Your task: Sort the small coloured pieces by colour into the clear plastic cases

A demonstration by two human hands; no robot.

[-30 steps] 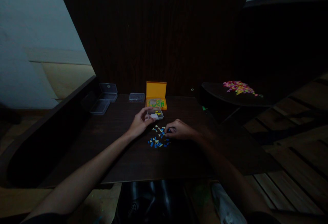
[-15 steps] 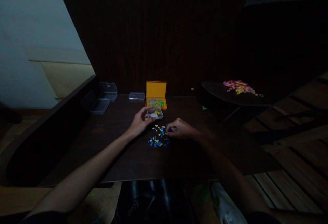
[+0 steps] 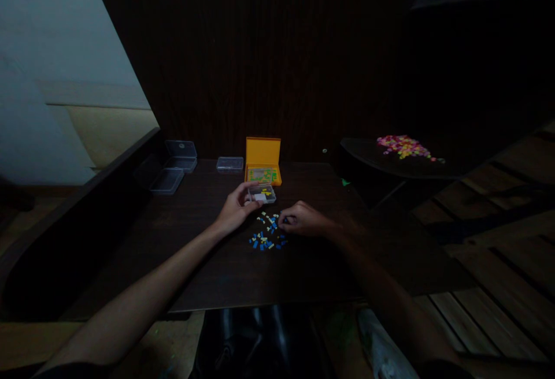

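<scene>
My left hand [image 3: 238,207] is closed on a small clear plastic box [image 3: 269,199] with yellow pieces and a white patch inside. The box is tilted toward me, above the tabletop. To its right, my right hand [image 3: 301,218] is lowered at the edge of a loose pile of small blue and pale yellow building bricks [image 3: 263,242]. Its fingers are pinched together around something dark, perhaps a blue brick, too small to make out. Just behind the clear box stands an open orange case [image 3: 263,151] with green pieces in its base.
A closed clear box [image 3: 229,164] and open clear boxes [image 3: 168,181] stand at the back left. Many pink and yellow beads [image 3: 405,147] lie on a corner shelf [image 3: 364,156] at right. A green scrap [image 3: 345,182] is near that shelf. A raised side panel [image 3: 82,200] bounds the left.
The view has shifted slightly. My right hand stays over the brick pile with fingers pinched, and my left hand keeps holding the clear box in about the same place.
</scene>
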